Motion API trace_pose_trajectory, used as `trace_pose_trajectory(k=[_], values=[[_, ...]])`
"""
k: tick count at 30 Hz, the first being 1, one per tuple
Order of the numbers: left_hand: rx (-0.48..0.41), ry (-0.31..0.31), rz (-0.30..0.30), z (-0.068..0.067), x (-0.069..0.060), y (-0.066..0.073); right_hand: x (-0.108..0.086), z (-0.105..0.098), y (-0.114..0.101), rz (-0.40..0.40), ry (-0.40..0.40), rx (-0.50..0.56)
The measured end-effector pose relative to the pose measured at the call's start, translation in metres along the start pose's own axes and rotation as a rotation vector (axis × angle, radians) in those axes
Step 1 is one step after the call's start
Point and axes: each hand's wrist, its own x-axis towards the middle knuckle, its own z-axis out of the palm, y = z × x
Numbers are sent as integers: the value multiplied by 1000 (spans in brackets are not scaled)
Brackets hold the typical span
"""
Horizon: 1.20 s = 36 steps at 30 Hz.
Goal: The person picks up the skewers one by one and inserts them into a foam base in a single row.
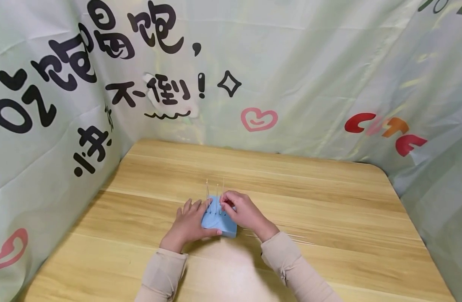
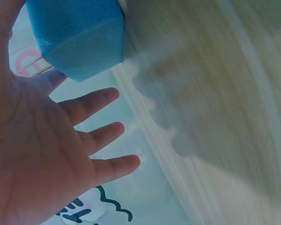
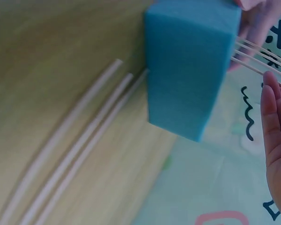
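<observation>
A light blue foam block sits on the table, its side face filling the top of the right wrist view. My left hand holds it between thumb and index finger; the other fingers spread away from it in the left wrist view. Several thin wooden sticks stand in a row in its top, which also shows small dark holes. At the right end of that row, the fingertips of my right hand pinch another upright stick. Its lower end is partly hidden by the fingers.
Loose thin sticks lie on the table to the right of the block, partly under my right forearm. The wooden table is bordered at the back and left by a printed cloth.
</observation>
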Motion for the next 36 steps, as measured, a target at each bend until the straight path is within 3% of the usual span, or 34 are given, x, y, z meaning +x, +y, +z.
trace_pose_trajectory(k=[6, 17, 29, 36], values=[[4, 4, 4, -1, 0, 1, -5, 6, 4, 63, -47, -11], [0, -3, 0, -1, 1, 2, -7, 1, 5, 96, -68, 16], [-4, 0, -7, -1, 0, 2, -26, -23, 20, 181, -34, 0], [-12, 1, -8, 0, -1, 2, -44, -50, 30, 286, -56, -75]])
